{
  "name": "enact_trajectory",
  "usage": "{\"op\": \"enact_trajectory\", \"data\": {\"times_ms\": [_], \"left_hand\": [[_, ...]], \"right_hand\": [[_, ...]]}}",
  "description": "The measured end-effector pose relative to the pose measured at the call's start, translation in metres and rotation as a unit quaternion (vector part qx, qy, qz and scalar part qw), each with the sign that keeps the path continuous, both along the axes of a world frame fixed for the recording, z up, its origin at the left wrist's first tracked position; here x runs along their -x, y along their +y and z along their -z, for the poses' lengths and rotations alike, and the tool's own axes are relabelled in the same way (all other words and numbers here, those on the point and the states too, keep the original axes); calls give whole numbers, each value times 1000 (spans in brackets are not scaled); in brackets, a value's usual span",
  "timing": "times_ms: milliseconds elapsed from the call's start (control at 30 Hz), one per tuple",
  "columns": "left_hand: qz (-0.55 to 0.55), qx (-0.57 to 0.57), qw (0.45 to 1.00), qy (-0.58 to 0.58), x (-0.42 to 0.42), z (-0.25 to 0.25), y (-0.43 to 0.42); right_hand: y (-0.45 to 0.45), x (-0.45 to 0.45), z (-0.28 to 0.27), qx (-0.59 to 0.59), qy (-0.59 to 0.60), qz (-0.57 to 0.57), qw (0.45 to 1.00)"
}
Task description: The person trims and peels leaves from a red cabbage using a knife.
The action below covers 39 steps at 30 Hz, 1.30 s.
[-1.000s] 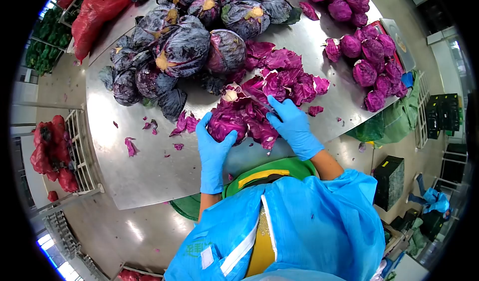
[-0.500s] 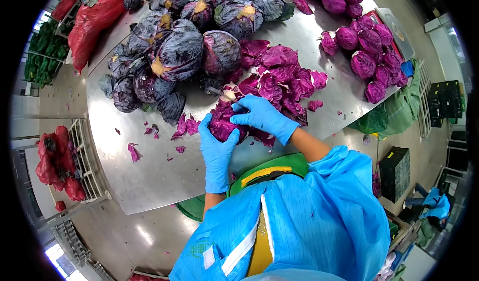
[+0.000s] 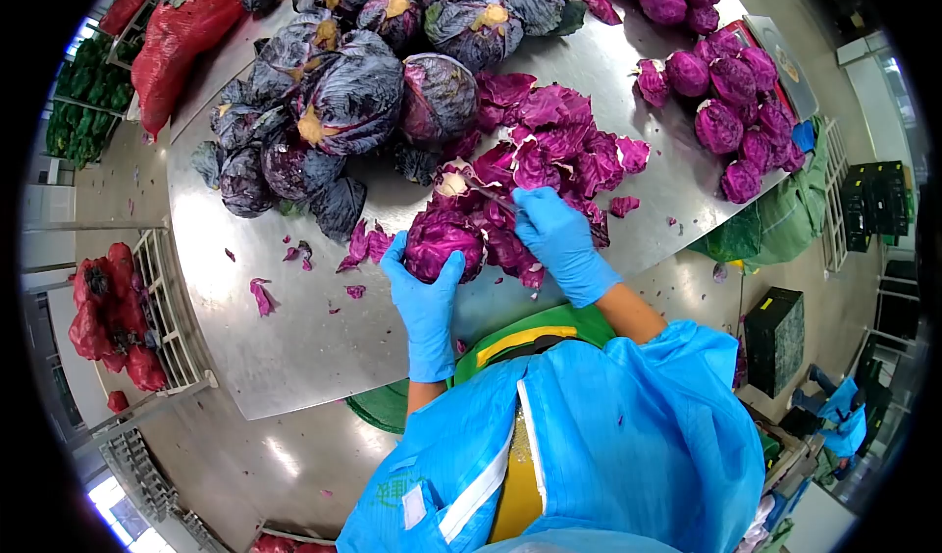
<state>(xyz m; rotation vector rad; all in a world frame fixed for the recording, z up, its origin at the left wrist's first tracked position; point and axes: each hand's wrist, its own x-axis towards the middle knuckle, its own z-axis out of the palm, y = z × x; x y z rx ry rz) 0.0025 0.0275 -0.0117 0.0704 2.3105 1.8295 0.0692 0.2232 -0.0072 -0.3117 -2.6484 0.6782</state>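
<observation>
My left hand [image 3: 424,303], in a blue glove, is closed round the near-left side of a peeled purple cabbage [image 3: 444,245] near the table's front edge. The cabbage's pale cut stem [image 3: 451,185] shows at its far side. Just right of it, my right hand [image 3: 564,244], also gloved in blue, grips a knife [image 3: 494,196]. Its thin blade points left toward the stem, and its handle is hidden in my fingers. Loose purple leaves [image 3: 554,126] lie piled beyond and beside the cabbage, partly under my right hand.
Untrimmed dark cabbages [image 3: 358,102] are heaped at the back left of the metal table [image 3: 324,357]. Peeled cabbages [image 3: 731,82] sit at the right. A red mesh sack [image 3: 191,43] lies at the far left. Black crates [image 3: 775,342] stand on the floor, and another person [image 3: 844,421] is at lower right.
My right hand has moved right and slightly down, away from the cabbage, and the knife blade now shows. My left hand still holds the cabbage, moved slightly left.
</observation>
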Motion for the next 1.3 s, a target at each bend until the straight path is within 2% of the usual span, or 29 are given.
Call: {"op": "enact_trajectory", "data": {"times_ms": [33,133,233,267,300,333,367,400,467,533,567,600,633,700,733,833,933,1033,1133,1267,1300], "left_hand": [[-8,-15,1000,-1,-2,1,0],[-10,13,997,79,-9,6,-2],[13,-40,995,90,-13,-4,0],[29,13,989,141,-11,3,-3],[48,51,992,108,-9,-2,-7],[66,88,991,74,-9,-9,-10],[83,124,988,40,-8,-13,-13],[95,125,986,57,-8,-12,-15],[101,48,993,45,-7,-8,-14],[97,-26,994,32,-6,-11,-8],[101,-28,993,51,-5,-13,-6],[104,-29,992,69,-4,-15,-4],[106,-29,990,86,-3,-15,-4],[121,-6,989,83,-3,-14,-6],[128,6,988,80,-4,-13,-7],[125,-11,987,101,-3,-9,-8],[117,-20,989,92,-5,-9,-6],[119,-26,987,106,-5,-8,-5],[112,-56,988,93,-7,-6,-6],[114,-16,987,113,-6,-4,-6],[113,-14,987,117,-6,-3,-6]], "right_hand": [[1,-3,0,11,-13,32,999],[-14,-8,-4,120,-38,-16,992],[-28,6,-2,232,-61,-59,969],[-29,16,8,256,-55,-82,962],[-27,24,10,280,-51,-106,953],[-24,29,9,418,-125,-117,892],[-20,33,6,460,-149,-115,868],[-16,37,3,501,-172,-112,841],[-11,40,2,557,-200,-113,798],[-9,41,-5,531,-242,-108,805],[-7,41,-9,517,-263,-106,808],[-7,37,-2,410,-191,-171,875],[-8,35,4,339,-147,-198,908],[-12,31,9,192,-57,-247,948],[-18,29,5,147,-6,-237,960],[-20,26,13,235,3,-226,945],[-15,28,9,265,6,-233,936],[-17,29,4,312,-48,-198,928],[-17,31,5,353,-47,-189,915],[-19,36,0,442,-113,-137,879],[-20,37,0,433,-114,-123,885]]}}
